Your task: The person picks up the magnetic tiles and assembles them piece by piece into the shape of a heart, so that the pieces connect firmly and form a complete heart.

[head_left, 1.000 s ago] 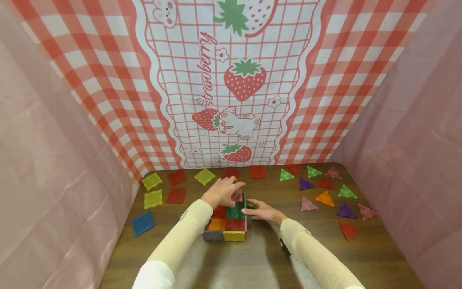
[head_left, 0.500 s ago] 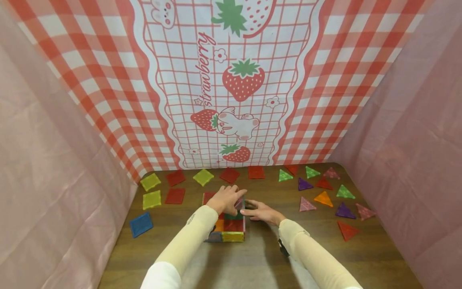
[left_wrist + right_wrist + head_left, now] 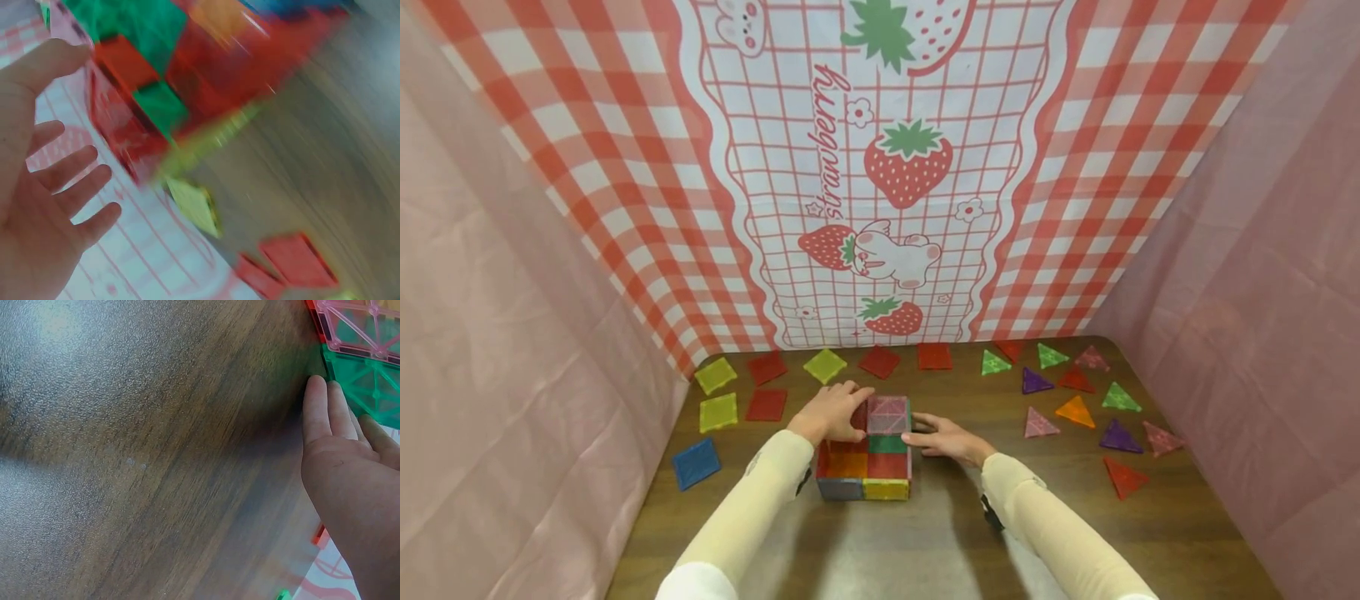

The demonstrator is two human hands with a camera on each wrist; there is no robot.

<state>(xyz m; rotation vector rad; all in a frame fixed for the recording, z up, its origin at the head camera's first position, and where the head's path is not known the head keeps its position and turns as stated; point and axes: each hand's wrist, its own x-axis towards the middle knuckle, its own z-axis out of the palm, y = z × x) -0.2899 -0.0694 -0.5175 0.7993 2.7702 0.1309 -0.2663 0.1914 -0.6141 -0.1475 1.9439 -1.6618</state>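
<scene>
A low box (image 3: 887,490) of coloured see-through magnetic tiles stands mid-table, its inside showing orange, red and green. A pink square tile (image 3: 888,414) lies over its back right corner. My left hand (image 3: 833,414) is at the back left corner; in the left wrist view the hand (image 3: 50,181) has loosely spread fingers and holds nothing, its thumb close to the box. The left wrist view is blurred, so I cannot tell whether it touches. My right hand (image 3: 951,439) rests straight fingers against the right side, by a green tile (image 3: 369,387) in the right wrist view.
Yellow square tiles (image 3: 718,413), red square tiles (image 3: 767,406) and a blue square tile (image 3: 696,463) lie left and behind. Several triangle tiles, such as an orange triangle (image 3: 1076,412) and a purple triangle (image 3: 1121,437), are scattered right. A strawberry-print cloth (image 3: 1000,167) hangs behind the wooden table (image 3: 1187,533).
My left hand has let go of the pink tile, which now lies over the box's back right corner. That hand has moved left. My right hand has stayed at the box's right side.
</scene>
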